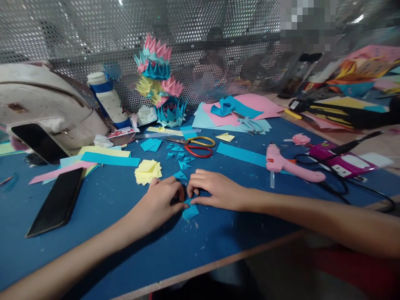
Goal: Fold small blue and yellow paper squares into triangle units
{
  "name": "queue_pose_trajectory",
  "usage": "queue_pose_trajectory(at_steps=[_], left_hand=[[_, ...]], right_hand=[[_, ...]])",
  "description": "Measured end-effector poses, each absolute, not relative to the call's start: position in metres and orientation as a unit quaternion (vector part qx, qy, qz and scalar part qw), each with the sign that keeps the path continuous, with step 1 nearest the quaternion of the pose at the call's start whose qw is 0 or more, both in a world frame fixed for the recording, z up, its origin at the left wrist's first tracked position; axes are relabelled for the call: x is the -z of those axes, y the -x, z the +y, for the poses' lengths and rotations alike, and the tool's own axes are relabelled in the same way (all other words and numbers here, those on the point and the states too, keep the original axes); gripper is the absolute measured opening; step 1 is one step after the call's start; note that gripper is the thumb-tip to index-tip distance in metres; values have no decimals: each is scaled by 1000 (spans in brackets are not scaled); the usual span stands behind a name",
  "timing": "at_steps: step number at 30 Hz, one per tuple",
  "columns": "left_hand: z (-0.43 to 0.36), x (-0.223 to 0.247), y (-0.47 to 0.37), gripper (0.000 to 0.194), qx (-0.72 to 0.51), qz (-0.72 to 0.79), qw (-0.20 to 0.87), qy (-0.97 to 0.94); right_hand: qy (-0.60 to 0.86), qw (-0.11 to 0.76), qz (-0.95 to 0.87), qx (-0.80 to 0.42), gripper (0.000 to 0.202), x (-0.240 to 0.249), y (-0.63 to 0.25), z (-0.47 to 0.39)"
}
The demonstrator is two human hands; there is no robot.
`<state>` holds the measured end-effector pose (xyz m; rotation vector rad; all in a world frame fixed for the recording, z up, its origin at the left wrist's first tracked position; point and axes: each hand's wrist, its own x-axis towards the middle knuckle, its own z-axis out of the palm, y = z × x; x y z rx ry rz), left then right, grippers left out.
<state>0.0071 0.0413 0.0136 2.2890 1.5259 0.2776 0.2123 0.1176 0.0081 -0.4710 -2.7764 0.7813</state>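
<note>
Pinching narrowly, the left hand (164,196) holds the blue paper (190,212) at its far side; the right hand (217,189) nips it alongside. Uneven thumb pressure could skew a fold, and a knuckle bump could scatter the triangles (180,175) just beyond. Bare worktop (156,258) runs from paper to front edge, the glue gun (281,164) farther right.
</note>
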Motion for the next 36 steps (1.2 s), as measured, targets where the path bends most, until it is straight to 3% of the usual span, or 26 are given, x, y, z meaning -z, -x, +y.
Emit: queue_pose_trajectory(at_steps=[16,19,27,36], left_hand=[[40,-12,-7,2,-202,535,240,-784],[34,-6,-4,10,-213,541,236,-779],[26,-1,-5,8,-248,526,195,-790],[17,0,-4,22,-277,441,105,-847]], right_hand=[[197,129,-925,-299,8,-10,-215,116],[197,129,-929,-286,10,-9,-215,115],[115,162,-935,-293,9,-3,-223,126],[-17,187,-978,-93,21,-3,-232,133]])
